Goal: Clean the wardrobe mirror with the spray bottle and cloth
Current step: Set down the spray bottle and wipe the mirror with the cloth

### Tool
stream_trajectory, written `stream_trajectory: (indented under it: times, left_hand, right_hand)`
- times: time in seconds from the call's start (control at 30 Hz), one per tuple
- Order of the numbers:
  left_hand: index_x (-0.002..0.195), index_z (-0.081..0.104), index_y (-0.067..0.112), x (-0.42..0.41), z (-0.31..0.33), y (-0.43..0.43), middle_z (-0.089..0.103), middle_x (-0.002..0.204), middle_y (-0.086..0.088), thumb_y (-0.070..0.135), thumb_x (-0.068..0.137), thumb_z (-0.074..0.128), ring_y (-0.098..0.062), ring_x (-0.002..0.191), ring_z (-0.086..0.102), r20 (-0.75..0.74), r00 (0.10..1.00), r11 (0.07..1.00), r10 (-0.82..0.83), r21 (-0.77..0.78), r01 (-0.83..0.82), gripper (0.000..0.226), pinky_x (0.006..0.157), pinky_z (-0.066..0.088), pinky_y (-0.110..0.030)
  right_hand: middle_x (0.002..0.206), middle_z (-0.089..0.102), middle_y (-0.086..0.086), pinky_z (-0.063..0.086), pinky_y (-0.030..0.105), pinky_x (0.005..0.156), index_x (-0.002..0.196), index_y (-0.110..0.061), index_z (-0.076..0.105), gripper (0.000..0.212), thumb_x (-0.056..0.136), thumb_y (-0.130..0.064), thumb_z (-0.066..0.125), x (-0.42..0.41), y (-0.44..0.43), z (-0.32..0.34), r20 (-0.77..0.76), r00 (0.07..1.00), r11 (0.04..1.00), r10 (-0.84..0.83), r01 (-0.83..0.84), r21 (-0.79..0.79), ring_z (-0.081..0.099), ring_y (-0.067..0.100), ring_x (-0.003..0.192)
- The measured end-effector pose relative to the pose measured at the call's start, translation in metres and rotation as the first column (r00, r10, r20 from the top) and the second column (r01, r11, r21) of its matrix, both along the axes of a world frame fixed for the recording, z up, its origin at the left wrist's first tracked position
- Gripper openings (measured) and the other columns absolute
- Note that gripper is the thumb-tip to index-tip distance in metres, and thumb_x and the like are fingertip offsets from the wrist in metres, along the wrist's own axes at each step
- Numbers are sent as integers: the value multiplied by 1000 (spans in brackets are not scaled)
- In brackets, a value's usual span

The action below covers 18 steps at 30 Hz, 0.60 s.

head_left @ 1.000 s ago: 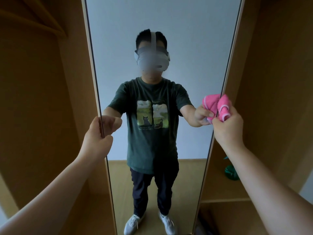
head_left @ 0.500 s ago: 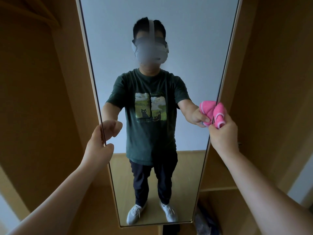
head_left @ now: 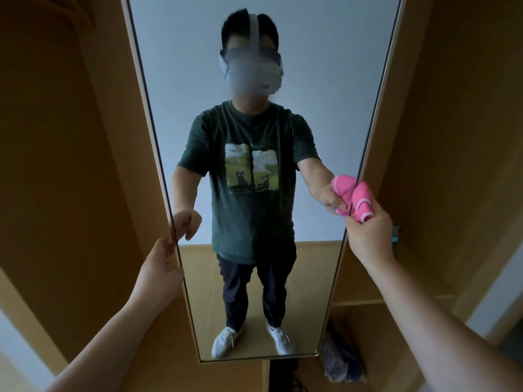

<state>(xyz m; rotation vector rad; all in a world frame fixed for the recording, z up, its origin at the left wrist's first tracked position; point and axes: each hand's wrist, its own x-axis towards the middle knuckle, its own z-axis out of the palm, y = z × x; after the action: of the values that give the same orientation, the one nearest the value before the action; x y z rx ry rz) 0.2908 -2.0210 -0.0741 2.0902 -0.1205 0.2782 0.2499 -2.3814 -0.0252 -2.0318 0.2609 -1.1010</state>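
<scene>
A tall narrow wardrobe mirror (head_left: 311,80) in a pale wood frame fills the middle of the head view and reflects me standing. My left hand (head_left: 161,268) grips the mirror's left edge low down. My right hand (head_left: 368,236) holds a bunched pink cloth (head_left: 362,203) pressed against the mirror's right edge at about mid height. A small green and teal shape (head_left: 395,236) peeks out behind my right wrist on the shelf; I cannot tell if it is the spray bottle.
Wooden wardrobe panels (head_left: 70,165) stand on both sides of the mirror. A shelf (head_left: 396,299) runs on the right below my right hand. A crumpled bluish bag (head_left: 339,360) lies in the lower right compartment near the mirror's bottom corner.
The view has tilted down, so the mirror's bottom edge shows. My right hand with the cloth has slid down the right edge. My left hand has moved lower on the left edge.
</scene>
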Motion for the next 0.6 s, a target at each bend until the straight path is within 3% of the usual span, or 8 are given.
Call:
stream_trajectory:
  times: [0.13,0.23,0.37,0.5,0.6]
  left_hand:
    - [135,44,12,-10,-14,-1,56,130,-8,1,85,57,-27,122,51,-78,997,999,14,-30,-16,53,98,46,-49]
    - [133,46,11,-15,-24,1,57,126,-10,-5,84,51,-31,118,52,-110,993,999,36,14,-35,52,90,47,-45]
    - [129,49,10,-19,-37,2,60,117,-6,-7,83,48,-27,112,55,-135,991,999,27,29,-23,49,82,47,-34]
    - [100,54,29,-24,-47,-1,63,89,14,-7,80,50,-6,86,60,-127,992,1000,11,11,-10,41,59,41,-19]
    - [102,48,35,-25,-56,-1,58,85,19,-6,82,51,4,79,55,-122,992,1000,27,18,-25,45,58,38,-15]
  right_hand:
    - [82,59,-3,38,7,62,111,-1,64,25,85,0,63,0,0,-15,-15,1000,1000,-8,8,25,52,-5,70]
    - [82,59,-2,37,8,61,113,1,63,27,85,0,62,-1,-1,-26,-32,999,999,-8,9,32,51,-5,69]
    - [72,54,-16,35,2,55,104,-2,64,19,85,1,61,-1,0,-37,-59,998,999,-17,20,45,52,-6,65]
    - [73,54,-17,38,3,55,106,-3,64,23,84,3,62,-2,1,-48,-67,998,997,-19,23,70,53,-6,66]
    - [76,56,-15,44,13,60,108,-7,63,25,85,1,61,-3,2,-59,-90,996,995,5,4,95,56,-1,67]
